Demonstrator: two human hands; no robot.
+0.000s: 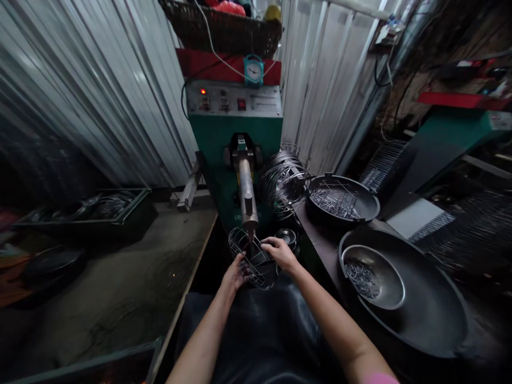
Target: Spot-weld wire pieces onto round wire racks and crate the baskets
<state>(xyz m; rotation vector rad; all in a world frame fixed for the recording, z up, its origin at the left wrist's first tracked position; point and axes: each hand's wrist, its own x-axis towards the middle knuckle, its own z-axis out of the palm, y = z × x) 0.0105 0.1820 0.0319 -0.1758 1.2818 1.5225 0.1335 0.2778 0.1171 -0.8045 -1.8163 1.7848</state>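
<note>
A round wire basket is held tilted under the tip of the metal arm of a green machine. My left hand has its fingers closed around the lower left side of the wire frame. On the right, my right hand pinches at the basket's upper right part, thumb and forefinger together; whether a small piece is between them is too small to tell. The machine's tip reaches down inside the wire frame, between my two hands.
Stacked wire rings stand right of the machine arm. Farther right are a black pan with wire pieces and a large pan holding a metal bowl of small bent wires. A green bin is on the left.
</note>
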